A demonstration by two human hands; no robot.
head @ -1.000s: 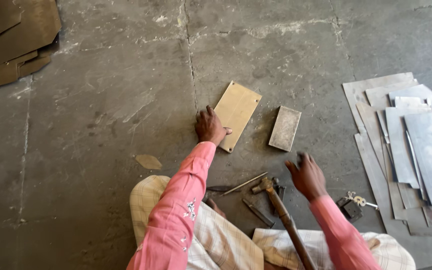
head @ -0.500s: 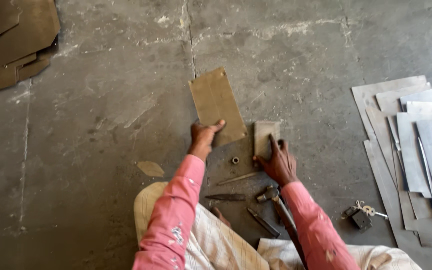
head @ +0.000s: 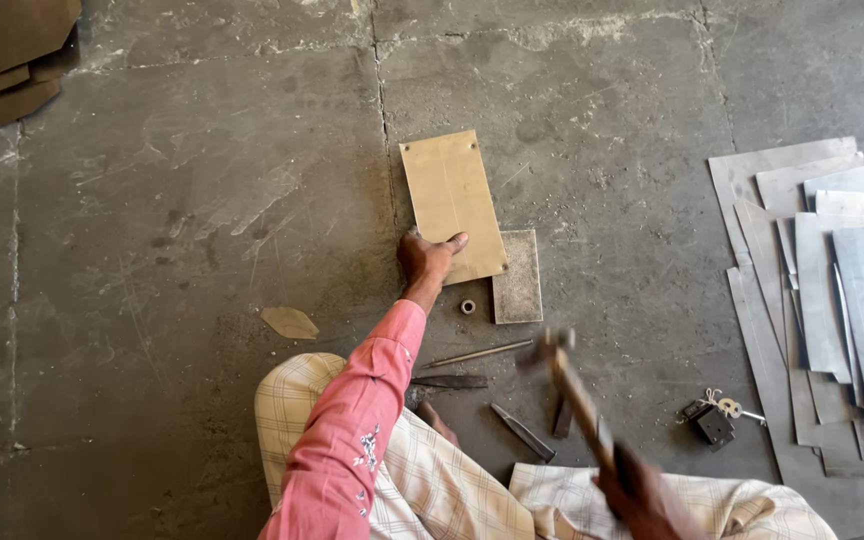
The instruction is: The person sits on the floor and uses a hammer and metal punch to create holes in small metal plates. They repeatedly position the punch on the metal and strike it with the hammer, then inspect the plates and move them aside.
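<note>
My left hand [head: 426, 258] presses on the near corner of a tan rectangular metal plate [head: 451, 203] lying on the concrete floor, thumb on top of it. The plate's near right edge overlaps a small grey block [head: 520, 282]. My right hand [head: 640, 498], at the bottom of the view, grips the wooden handle of a hammer [head: 578, 400]; its blurred head hangs over the floor just below the grey block. A small metal ring [head: 468, 307] lies beside the block.
A thin rod [head: 480, 353], a flat chisel [head: 449, 382] and other punches [head: 523, 432] lie near my knees. A padlock with keys [head: 714, 419] sits right. Stacked grey metal sheets [head: 832, 300] lie at right, brown sheets [head: 2, 60] top left, a scrap [head: 290, 322] at left.
My right hand left the grey block, took the hammer and pulled back toward my lap. The tan plate has been slid over the block's edge under my left hand.
</note>
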